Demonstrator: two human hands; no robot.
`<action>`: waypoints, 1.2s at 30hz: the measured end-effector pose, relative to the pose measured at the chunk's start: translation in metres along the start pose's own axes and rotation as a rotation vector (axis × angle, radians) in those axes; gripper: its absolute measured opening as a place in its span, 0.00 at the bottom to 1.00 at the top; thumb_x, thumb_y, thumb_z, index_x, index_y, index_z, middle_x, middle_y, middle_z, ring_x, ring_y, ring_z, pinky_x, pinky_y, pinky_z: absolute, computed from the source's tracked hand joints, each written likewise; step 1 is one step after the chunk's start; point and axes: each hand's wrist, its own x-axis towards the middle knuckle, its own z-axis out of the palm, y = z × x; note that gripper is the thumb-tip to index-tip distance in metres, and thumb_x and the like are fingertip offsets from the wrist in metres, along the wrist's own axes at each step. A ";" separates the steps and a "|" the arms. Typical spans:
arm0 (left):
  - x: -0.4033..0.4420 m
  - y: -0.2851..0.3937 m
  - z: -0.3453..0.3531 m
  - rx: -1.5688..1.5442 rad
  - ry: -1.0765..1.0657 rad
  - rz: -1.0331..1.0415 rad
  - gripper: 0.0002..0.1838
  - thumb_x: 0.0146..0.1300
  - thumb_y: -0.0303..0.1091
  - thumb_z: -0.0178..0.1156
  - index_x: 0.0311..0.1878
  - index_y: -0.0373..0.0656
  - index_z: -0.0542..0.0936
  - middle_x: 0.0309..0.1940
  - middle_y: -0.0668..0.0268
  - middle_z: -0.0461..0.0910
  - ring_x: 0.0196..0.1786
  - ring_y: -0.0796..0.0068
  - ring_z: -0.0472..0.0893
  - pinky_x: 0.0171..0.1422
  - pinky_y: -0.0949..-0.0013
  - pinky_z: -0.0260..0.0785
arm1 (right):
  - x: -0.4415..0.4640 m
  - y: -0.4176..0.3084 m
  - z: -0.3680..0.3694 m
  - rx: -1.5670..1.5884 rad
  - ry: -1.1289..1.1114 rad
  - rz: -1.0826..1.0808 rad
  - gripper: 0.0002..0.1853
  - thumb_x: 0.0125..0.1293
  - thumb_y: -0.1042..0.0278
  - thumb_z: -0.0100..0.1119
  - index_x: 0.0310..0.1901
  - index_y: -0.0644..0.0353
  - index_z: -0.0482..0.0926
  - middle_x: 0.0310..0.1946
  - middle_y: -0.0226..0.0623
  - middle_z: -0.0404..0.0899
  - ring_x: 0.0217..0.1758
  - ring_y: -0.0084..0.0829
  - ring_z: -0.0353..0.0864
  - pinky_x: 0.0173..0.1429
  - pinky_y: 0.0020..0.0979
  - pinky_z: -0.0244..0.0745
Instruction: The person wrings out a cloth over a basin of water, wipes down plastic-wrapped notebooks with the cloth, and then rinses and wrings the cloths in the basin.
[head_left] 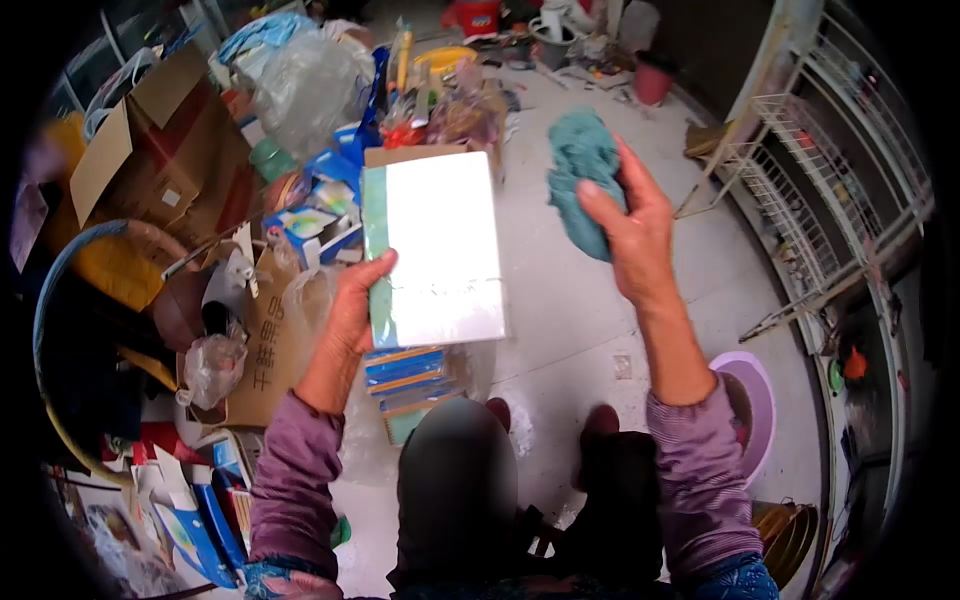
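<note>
A white book [443,260] and a green cloth [583,150] were held apart

The pale floor [560,345] spread below, with a cardboard box [195,165] at far left. The left hand [352,305] gripped the white book by its green left edge, thumb on top, fingers hidden; its cover faced up, long axis running forward from the person. The right hand [638,225] pinched the smaller, bunched green cloth, lengthwise forward too.

White-and-green book [440,250] — teal cloth [583,165], purple sleeves [700,480] — blue patterned fabric [735,579], lilac basin [762,405], dull red bucket [654,82]
</note>
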 end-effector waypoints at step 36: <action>-0.021 -0.131 0.132 0.273 -0.036 -0.015 0.18 0.55 0.28 0.64 0.46 0.26 0.74 0.36 0.56 0.81 0.35 0.71 0.81 0.43 0.70 0.75 | -0.061 0.009 -0.139 -0.480 0.498 0.108 0.18 0.56 0.83 0.56 0.50 0.66 0.77 0.43 0.42 0.80 0.41 0.31 0.79 0.47 0.27 0.74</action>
